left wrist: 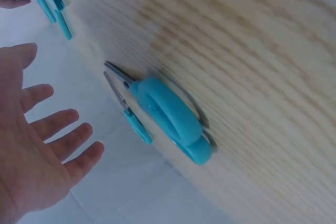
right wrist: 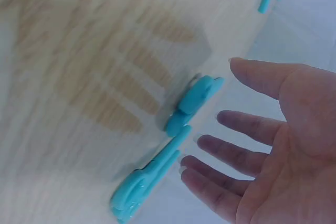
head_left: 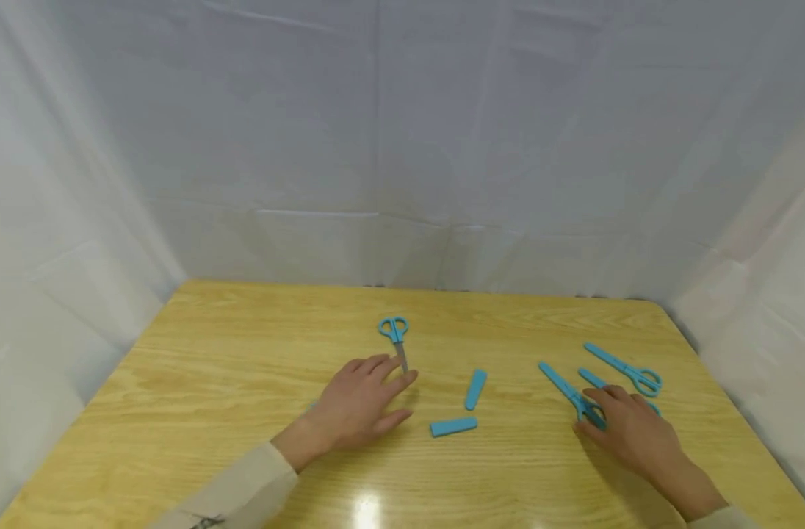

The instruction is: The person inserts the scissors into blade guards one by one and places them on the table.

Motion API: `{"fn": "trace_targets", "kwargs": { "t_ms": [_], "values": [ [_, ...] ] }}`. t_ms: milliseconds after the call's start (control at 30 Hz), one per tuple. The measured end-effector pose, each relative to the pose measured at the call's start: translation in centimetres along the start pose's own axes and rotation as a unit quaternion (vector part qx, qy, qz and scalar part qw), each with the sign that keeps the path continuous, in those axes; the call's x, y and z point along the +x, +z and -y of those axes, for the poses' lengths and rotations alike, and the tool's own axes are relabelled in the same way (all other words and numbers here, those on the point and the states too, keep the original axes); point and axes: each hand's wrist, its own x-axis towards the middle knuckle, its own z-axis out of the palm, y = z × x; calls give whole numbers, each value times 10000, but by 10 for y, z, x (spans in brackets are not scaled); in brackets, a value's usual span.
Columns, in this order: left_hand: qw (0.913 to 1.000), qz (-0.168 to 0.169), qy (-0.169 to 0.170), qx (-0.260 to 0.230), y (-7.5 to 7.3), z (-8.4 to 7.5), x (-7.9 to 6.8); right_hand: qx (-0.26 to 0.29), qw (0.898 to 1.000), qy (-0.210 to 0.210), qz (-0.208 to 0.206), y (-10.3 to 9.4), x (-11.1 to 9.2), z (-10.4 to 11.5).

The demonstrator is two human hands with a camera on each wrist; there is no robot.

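Observation:
My left hand (head_left: 356, 404) hovers with spread fingers over a small pair of blue-handled scissors (left wrist: 168, 114), mostly hidden by it in the head view. Another pair of scissors (head_left: 394, 334) with bare metal blades lies just beyond its fingertips. Two blue blade covers (head_left: 475, 389) (head_left: 453, 426) lie apart from the scissors, to the right of that hand. My right hand (head_left: 630, 433) is held, fingers spread and empty, above sheathed blue scissors (head_left: 561, 382). A second sheathed pair (head_left: 593, 378) is partly hidden under it. A third sheathed pair (head_left: 617, 364) lies behind.
Everything lies on a wooden table (head_left: 244, 323). White sheeting (head_left: 376, 147) hangs behind the table's far edge and along both sides.

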Motion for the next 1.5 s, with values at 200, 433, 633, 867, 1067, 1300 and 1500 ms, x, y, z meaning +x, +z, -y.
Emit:
{"fn": "trace_targets", "kwargs": {
  "t_ms": [200, 433, 633, 867, 1067, 1300, 1500],
  "values": [
    [9994, 80, -280, -189, -5, 10, -9, 366, 9991, -174, -142, -7, 5, 12],
    [9984, -224, -481, -213, -8, 22, -24, 710, 9972, -244, -8, -10, 17, 33],
    [9973, -10, -680, -267, -8, 29, -39, 947, 9916, -854, -204, -5, 23, 51],
    [9940, 220, -921, -540, -13, 32, -54, 948, 9860, -1354, -214, -1, 25, 72],
    [9897, 468, -1120, -758, -18, 30, -64, 890, 9835, -1570, -115, 2, 31, 85],
    [9902, 404, -1149, -684, -17, 28, -72, 910, 9774, -1897, 222, 9, 35, 95],
    [9882, 326, -1300, -744, -13, 27, -77, 904, 9760, -1954, 325, 10, 39, 102]
  ]
}}
